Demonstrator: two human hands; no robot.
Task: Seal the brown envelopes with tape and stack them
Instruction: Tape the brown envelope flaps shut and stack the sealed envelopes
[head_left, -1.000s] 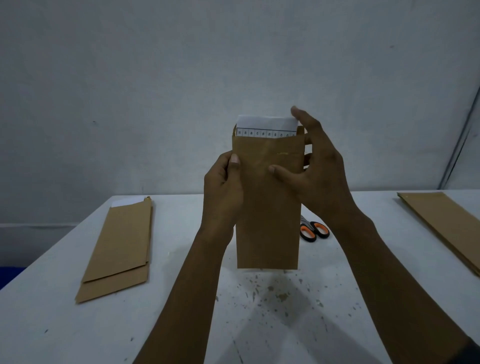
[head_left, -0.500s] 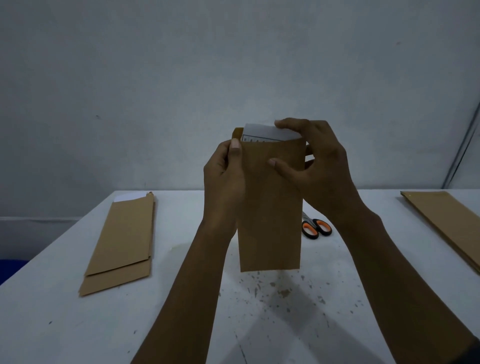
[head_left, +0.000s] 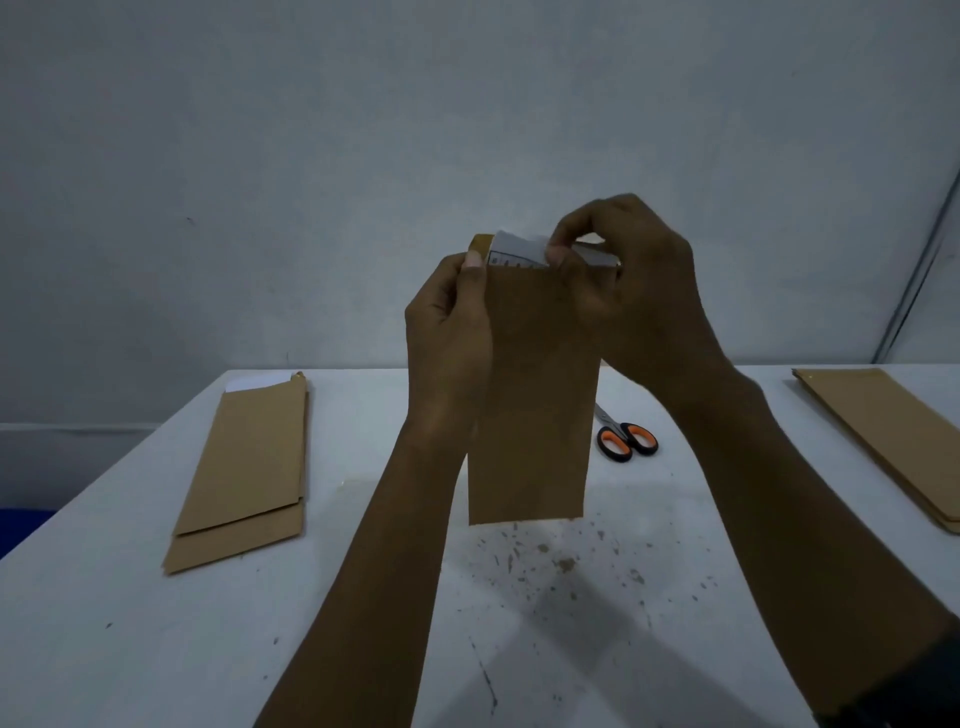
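- I hold the brown envelope (head_left: 535, 395) upright above the table (head_left: 104, 649), my left hand (head_left: 447, 338) pinched on its 9 o'clock edge.
- My right hand (head_left: 634, 291) closes thumb and fingertips on the white flap (head_left: 514, 249) at 12 o'clock.
- I judge this the sealing step: next, fold the flap down flat.
- Two envelope stacks lie on the table, one (head_left: 244, 467) at 9 o'clock, another (head_left: 893, 441) at 3; scissors (head_left: 626, 439) sit just behind the envelope.

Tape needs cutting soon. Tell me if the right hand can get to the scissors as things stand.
Probably not yet: the right hand is pinching the white paper at the held envelope. The scissors lie uncovered on the table below it.
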